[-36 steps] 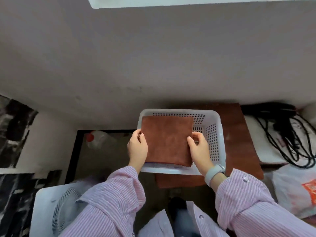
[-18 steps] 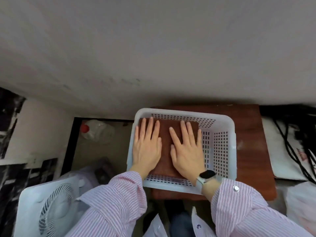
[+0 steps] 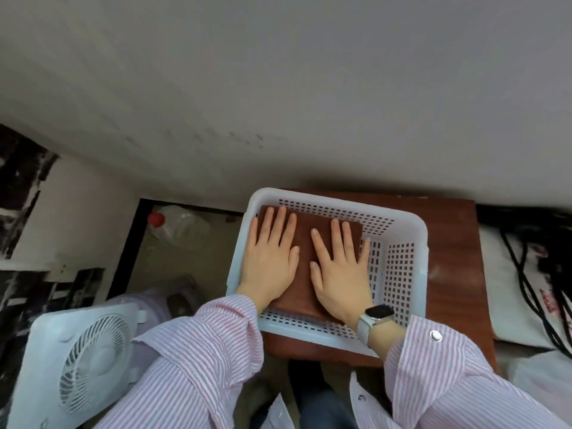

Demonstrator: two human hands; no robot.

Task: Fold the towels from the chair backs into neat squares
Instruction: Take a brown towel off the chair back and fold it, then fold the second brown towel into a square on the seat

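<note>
Folded brown towel in white basket, left hand and right hand pressing it, fingers straight, spread

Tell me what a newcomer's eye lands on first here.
Two flat hands, left hand and right hand, press a folded brown towel inside a white perforated basket on a reddish wooden table. A white fan lies at lower left.

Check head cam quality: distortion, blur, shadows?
Head view: strong wide-angle bowing along the wall edge; hands, towel and basket fairly sharp, periphery softer; light flat and dim, with soft shadow behind the basket; no glare, even on the watch.
</note>
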